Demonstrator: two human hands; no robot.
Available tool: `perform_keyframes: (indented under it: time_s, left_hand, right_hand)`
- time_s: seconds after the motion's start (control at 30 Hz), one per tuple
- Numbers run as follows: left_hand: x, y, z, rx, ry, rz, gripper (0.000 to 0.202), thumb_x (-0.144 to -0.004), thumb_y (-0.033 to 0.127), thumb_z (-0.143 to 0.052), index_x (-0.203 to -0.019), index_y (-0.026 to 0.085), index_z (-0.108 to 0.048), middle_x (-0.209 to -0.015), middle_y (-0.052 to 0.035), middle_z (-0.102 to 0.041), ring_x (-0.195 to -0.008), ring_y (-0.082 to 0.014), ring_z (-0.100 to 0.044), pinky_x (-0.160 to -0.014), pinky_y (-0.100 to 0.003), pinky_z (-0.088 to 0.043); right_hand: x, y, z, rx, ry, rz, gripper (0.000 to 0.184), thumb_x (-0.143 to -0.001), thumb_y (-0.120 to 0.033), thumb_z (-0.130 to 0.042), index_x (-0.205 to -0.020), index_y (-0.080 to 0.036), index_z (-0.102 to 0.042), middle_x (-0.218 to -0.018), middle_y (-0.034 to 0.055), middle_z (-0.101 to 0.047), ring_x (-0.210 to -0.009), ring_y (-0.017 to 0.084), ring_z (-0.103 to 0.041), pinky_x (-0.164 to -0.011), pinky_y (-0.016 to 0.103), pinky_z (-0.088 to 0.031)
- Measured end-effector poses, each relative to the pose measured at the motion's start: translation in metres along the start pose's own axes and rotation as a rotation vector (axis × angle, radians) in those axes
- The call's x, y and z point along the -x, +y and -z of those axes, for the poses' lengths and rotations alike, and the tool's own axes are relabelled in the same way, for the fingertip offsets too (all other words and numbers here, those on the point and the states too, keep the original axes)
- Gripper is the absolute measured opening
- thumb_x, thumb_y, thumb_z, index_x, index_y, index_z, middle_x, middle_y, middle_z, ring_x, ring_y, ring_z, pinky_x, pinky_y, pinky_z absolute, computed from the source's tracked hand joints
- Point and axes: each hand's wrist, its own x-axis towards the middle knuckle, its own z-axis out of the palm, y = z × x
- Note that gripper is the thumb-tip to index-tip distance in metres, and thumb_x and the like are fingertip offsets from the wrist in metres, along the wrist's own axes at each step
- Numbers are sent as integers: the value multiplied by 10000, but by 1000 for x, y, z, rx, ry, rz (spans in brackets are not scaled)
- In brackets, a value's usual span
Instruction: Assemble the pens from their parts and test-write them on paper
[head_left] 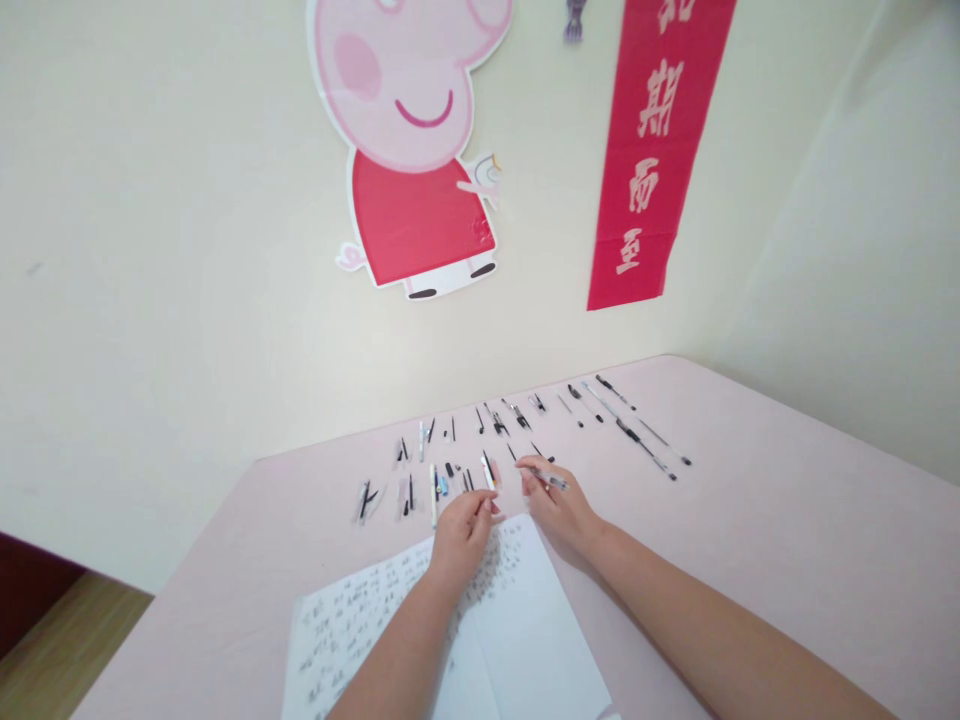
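My right hand (561, 508) grips a clear-barrelled pen (555, 480) between thumb and fingers, just past the top edge of the paper. My left hand (461, 530) is over the upper part of a white sheet (517, 640) covered in handwriting on its left side. Its thumb and fingers are pinched together; what they hold, if anything, is too small to name. Right beyond the left fingertips lies a white-and-black pen part (487, 470). Loose dark pen parts (469, 480) lie close by it.
Pens and pen parts lie in rows across the pink table (750, 560), among them a blue cap (443, 486) and long pens (645, 447) at the right. Behind stands a wall with a pig cutout (424, 220) and a red banner (637, 200).
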Motion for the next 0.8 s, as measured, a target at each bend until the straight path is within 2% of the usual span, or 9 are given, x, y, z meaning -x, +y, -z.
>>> perform_keyframes:
  time_s: [0.07, 0.17, 0.23, 0.27, 0.37, 0.53, 0.63, 0.8]
  left_hand:
    - [1, 3, 1, -6, -51, 21, 214, -807, 149, -395, -901, 186, -584, -783, -16, -672, -725, -148, -594, -690, -267, -428]
    - [2, 6, 1, -44, -140, 4, 219, -743, 87, -393, -793, 194, -577, -745, 5, -671, -675, -135, -584, -655, -248, -409]
    - [3, 8, 2, -63, -187, -18, 213, -735, 89, -396, -755, 196, -579, -729, 8, -673, -675, -135, -586, -652, -243, -401]
    - [3, 8, 1, -74, -202, -27, 210, -737, 95, -399, -748, 198, -581, -722, 9, -673, -674, -136, -586, -649, -241, -397]
    - [4, 7, 1, -114, -230, -36, 204, -743, 116, -406, -742, 204, -590, -706, 10, -669, -657, -138, -582, -629, -238, -386]
    - [4, 8, 1, -141, -242, -24, 212, -739, 126, -406, -733, 207, -603, -693, 10, -663, -658, -139, -584, -630, -237, -385]
    - [4, 9, 1, -128, -251, -16, 224, -734, 125, -405, -744, 207, -614, -708, 8, -671, -669, -140, -590, -642, -239, -395]
    - [5, 8, 1, -104, -283, -32, 241, -728, 120, -407, -765, 207, -629, -728, 8, -680, -692, -146, -596, -673, -248, -412]
  right_hand:
    - [4, -2, -1, -53, 10, -37, 301, -892, -378, -385, -958, -180, -601, -757, 32, -628, -653, 137, -567, -612, 242, -433]
    - [12, -3, -1, -113, 15, -111, 403, -878, -445, -374, -742, -170, -636, -825, 64, -647, -722, 155, -586, -611, 247, -440]
    - [17, -3, -1, -176, 0, -183, 442, -865, -473, -375, -666, -165, -621, -830, 70, -647, -668, 148, -579, -586, 251, -439]
    - [20, -2, -1, -211, -14, -217, 424, -855, -475, -388, -691, -163, -624, -817, 66, -645, -636, 142, -569, -577, 254, -437]
    - [27, 0, -2, -262, -48, -266, 263, -804, -404, -484, -840, -172, -602, -723, 21, -614, -595, 132, -533, -582, 253, -426]
    - [30, -3, -4, -184, -132, -270, 56, -722, -236, -510, -741, -183, -516, -605, -45, -479, -563, 108, -456, -544, 217, -362]
    - [31, -2, -5, -101, -216, -249, 35, -715, -183, -489, -727, -178, -521, -569, -54, -450, -542, 101, -428, -523, 206, -332]
    - [34, 4, -4, 74, -281, -180, 81, -700, -139, -485, -715, -174, -557, -538, -54, -470, -501, 92, -420, -497, 200, -311]
